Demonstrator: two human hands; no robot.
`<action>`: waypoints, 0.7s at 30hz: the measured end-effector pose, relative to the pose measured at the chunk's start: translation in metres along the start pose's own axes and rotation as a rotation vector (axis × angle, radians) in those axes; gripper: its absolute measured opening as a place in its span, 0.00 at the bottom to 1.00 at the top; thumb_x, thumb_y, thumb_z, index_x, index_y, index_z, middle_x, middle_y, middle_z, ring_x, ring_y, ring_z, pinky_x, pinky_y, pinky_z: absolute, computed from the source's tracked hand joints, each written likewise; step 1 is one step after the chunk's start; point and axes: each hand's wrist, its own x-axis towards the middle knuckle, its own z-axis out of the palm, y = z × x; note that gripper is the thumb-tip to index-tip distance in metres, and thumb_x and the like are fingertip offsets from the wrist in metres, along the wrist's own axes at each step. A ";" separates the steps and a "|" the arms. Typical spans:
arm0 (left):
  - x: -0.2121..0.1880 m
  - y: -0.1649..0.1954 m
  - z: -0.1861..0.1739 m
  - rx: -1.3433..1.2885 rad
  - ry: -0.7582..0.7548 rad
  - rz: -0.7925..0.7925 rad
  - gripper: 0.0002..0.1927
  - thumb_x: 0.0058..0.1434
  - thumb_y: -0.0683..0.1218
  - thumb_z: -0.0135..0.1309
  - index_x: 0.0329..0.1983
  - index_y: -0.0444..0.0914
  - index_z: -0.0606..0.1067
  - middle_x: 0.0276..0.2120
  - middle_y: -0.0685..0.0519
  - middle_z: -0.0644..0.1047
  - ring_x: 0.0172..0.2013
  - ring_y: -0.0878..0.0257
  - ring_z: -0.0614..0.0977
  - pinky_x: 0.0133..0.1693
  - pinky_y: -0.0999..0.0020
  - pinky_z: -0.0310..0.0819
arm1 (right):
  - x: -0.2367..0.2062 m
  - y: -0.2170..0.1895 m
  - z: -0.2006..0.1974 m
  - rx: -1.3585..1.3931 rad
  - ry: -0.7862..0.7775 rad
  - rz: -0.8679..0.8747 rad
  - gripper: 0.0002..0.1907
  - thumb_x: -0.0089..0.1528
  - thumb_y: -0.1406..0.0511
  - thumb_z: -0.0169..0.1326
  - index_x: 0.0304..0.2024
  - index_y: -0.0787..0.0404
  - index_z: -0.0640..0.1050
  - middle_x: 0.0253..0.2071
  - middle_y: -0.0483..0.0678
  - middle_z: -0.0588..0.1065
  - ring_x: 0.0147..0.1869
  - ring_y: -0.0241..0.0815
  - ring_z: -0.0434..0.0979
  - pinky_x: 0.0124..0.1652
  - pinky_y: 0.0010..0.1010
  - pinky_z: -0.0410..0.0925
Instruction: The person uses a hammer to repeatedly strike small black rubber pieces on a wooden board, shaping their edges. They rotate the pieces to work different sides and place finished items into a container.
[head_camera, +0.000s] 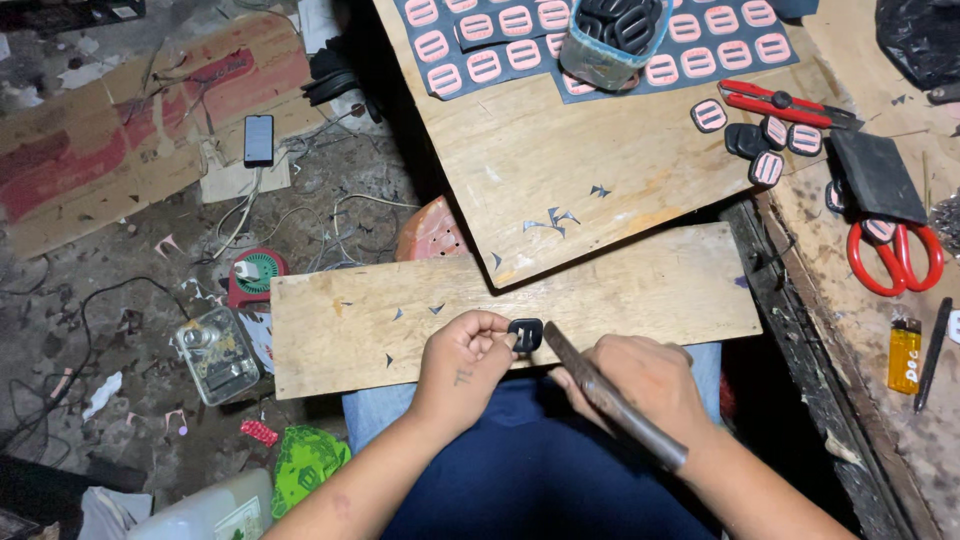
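ok, left hand (462, 362) pinches a small black buckle (525, 333) at its fingertips; right hand (640, 385) beside it grips a dark metal tool (610, 395), tip touching the buckle.

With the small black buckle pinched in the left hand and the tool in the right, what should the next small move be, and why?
Probably bring the tool's tip onto the buckle. The left hand pinches the small black buckle over the wooden board, and the right hand holds the long dark tool with its tip right beside the buckle; whether they touch cannot be told.
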 end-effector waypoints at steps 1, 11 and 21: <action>-0.001 0.001 -0.002 0.257 0.034 0.131 0.06 0.58 0.36 0.57 0.39 0.33 0.77 0.33 0.50 0.80 0.29 0.63 0.82 0.34 0.70 0.78 | -0.001 0.001 -0.001 -0.037 -0.003 0.056 0.14 0.55 0.62 0.67 0.26 0.59 0.73 0.23 0.50 0.71 0.26 0.52 0.75 0.28 0.41 0.68; 0.005 -0.012 -0.008 0.874 0.023 0.692 0.09 0.54 0.39 0.61 0.38 0.40 0.78 0.38 0.53 0.78 0.42 0.54 0.80 0.46 0.58 0.71 | -0.008 0.031 0.005 0.029 -0.137 0.343 0.25 0.59 0.63 0.60 0.57 0.66 0.72 0.44 0.57 0.77 0.44 0.60 0.79 0.40 0.41 0.72; 0.009 -0.007 -0.013 0.826 0.013 0.523 0.20 0.52 0.39 0.59 0.49 0.36 0.74 0.46 0.47 0.77 0.49 0.47 0.76 0.53 0.54 0.68 | 0.000 0.015 0.041 0.027 -0.012 0.097 0.23 0.60 0.67 0.59 0.59 0.57 0.74 0.48 0.54 0.77 0.47 0.57 0.79 0.41 0.39 0.72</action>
